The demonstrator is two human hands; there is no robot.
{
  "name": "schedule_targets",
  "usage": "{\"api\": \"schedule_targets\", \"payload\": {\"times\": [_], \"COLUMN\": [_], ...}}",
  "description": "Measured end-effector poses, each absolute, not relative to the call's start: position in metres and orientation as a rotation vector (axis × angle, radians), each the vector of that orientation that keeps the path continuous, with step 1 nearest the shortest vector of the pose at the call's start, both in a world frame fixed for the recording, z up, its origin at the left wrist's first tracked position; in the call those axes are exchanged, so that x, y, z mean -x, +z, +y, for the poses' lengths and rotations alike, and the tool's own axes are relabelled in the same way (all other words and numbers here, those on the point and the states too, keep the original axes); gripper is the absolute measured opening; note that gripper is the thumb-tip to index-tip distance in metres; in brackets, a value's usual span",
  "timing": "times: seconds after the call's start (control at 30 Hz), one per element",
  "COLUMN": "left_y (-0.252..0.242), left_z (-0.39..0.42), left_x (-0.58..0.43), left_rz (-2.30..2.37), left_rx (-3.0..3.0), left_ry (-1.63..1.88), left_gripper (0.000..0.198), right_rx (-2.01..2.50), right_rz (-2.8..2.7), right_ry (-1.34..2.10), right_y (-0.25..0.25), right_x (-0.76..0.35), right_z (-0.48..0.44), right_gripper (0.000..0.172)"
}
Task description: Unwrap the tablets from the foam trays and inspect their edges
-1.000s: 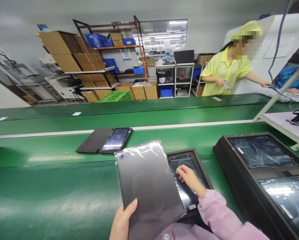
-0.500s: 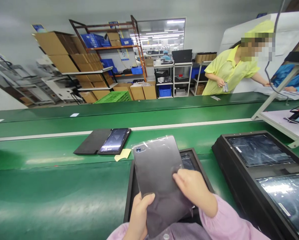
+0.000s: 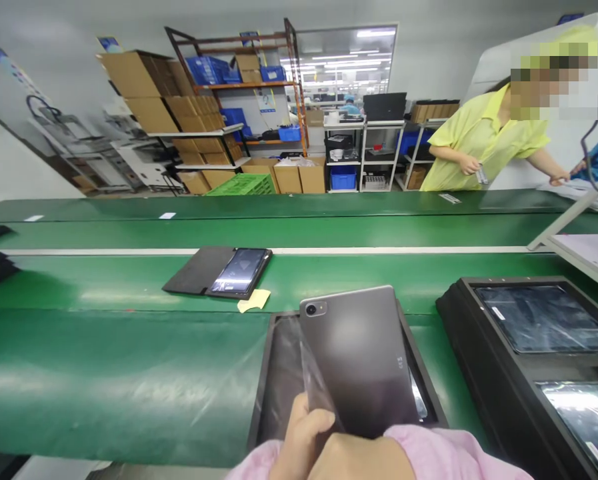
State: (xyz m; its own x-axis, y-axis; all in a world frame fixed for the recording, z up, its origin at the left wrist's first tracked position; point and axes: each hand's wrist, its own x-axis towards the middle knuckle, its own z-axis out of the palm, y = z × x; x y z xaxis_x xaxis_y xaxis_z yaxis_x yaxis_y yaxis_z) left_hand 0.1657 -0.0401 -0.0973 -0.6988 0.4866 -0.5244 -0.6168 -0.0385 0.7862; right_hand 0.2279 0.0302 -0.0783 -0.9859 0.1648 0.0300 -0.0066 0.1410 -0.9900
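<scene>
A grey tablet [image 3: 359, 360], back side up with its camera at the upper left corner, is tilted over a black foam tray [image 3: 279, 373]. Clear film [image 3: 315, 377] hangs loose along its left edge. My left hand [image 3: 303, 433] grips the film and the tablet's lower left edge, thumb on top. Low in the view, my right hand [image 3: 356, 457] crosses beside the left one; its fingers are hidden. Part of another screen shows in the tray at the tablet's right edge.
An open black case with a tablet [image 3: 239, 270] lies on the green belt beside a yellow paper [image 3: 253, 301]. At the right is a stack of black trays [image 3: 509, 393] holding tablets. A person in yellow [image 3: 489, 140] stands across the belt.
The clear film has come away from the tablet's back on the left side. My right hand has moved down and left from the tablet's right side. The view has shifted slightly.
</scene>
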Motion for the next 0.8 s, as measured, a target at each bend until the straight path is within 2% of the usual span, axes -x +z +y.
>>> {"api": "schedule_targets", "payload": {"times": [0.03, 0.1, 0.17, 0.23, 0.27, 0.33, 0.37, 0.4, 0.53, 0.6, 0.7, 0.8], "left_y": [-0.098, -0.097, -0.093, -0.090, -0.089, -0.091, -0.095, -0.101, -0.131, -0.143, -0.151, -0.155], "left_z": [-0.041, -0.042, -0.039, -0.035, -0.033, -0.030, -0.029, -0.029, -0.034, -0.038, -0.044, -0.058], "left_x": [-0.163, -0.157, -0.151, -0.148, -0.147, -0.148, -0.149, -0.151, -0.156, -0.157, -0.152, -0.136], "left_rz": [1.491, 1.470, 1.505, 1.678, 1.796, 1.985, 2.047, 2.099, 2.360, 2.439, 2.433, 2.529], "left_rx": [0.112, 0.001, -0.101, -0.166, -0.222, -0.446, -0.599, -0.761, -1.116, -1.138, -1.132, -0.998], "left_ry": [1.821, 1.825, 1.853, 1.853, 1.818, 1.707, 1.647, 1.586, 1.279, 1.084, 0.912, 1.048], "left_gripper": [0.016, 0.011, 0.015, 0.021, 0.022, 0.031, 0.038, 0.045, 0.055, 0.056, 0.058, 0.052], "right_rx": [0.098, 0.095, 0.414, 0.680, 0.723, 0.674, 0.636, 0.616, 0.679, 0.750, 0.816, 0.758], "right_rz": [-2.308, -2.312, -2.220, -2.169, -2.190, -2.270, -2.280, -2.269, -2.173, -2.095, -1.783, -1.502], "right_ry": [1.938, 1.837, 1.615, 1.501, 1.522, 1.621, 1.648, 1.654, 1.725, 1.835, 2.090, 2.382], "right_y": [-0.069, -0.053, -0.048, -0.055, -0.062, -0.078, -0.086, -0.092, -0.117, -0.130, -0.149, -0.166], "right_x": [-0.232, -0.241, -0.247, -0.244, -0.241, -0.229, -0.223, -0.216, -0.194, -0.187, -0.177, -0.166], "right_z": [0.042, 0.072, 0.099, 0.111, 0.110, 0.098, 0.089, 0.081, 0.067, 0.071, 0.080, 0.086], "right_gripper": [0.044, 0.044, 0.041, 0.020, 0.022, 0.068, 0.080, 0.079, 0.037, 0.029, 0.028, 0.041]}}
